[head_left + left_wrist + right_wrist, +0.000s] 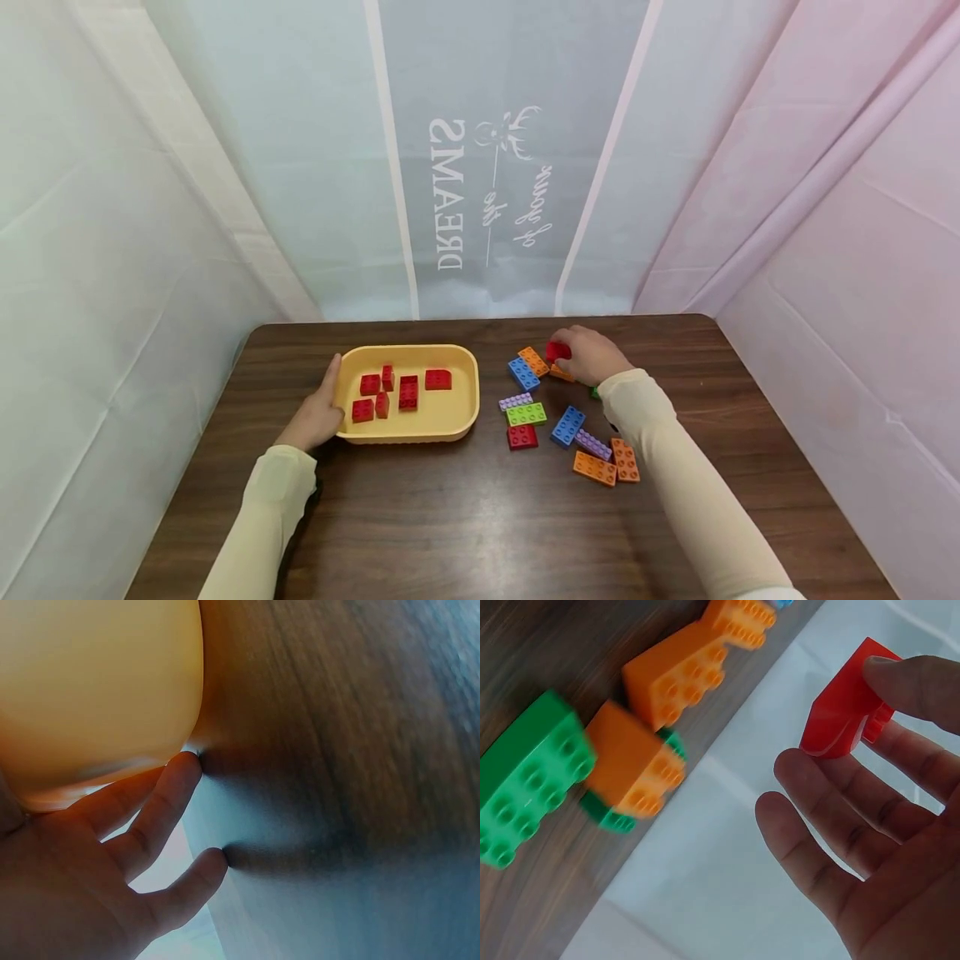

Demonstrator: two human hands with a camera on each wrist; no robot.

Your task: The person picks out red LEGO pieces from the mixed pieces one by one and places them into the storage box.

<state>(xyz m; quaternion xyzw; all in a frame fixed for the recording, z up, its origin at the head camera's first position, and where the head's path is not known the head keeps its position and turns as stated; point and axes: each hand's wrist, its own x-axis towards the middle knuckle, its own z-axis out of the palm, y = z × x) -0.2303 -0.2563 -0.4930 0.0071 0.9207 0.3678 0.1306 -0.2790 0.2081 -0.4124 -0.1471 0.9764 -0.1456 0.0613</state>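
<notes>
My right hand point(594, 354) pinches a red toy brick point(853, 701) between thumb and fingers, above the bricks on the right of the table. Seen from the right wrist, its other fingers spread loosely beside the brick. My left hand point(318, 412) rests against the left end of a shallow yellow tray point(442, 425), fingers fairly straight along its outer wall. In the left wrist view two fingertips point(186, 761) are near the tray's bottom edge. Several red bricks point(408, 393) lie in the tray, mostly toward its left half.
Right of the tray lie loose bricks: orange point(595, 468), blue point(568, 426), purple point(593, 445), lime green point(526, 414) and a red one point(522, 437). A green brick point(536, 780) shows in the right wrist view. A printed curtain point(510, 283) hangs behind the table.
</notes>
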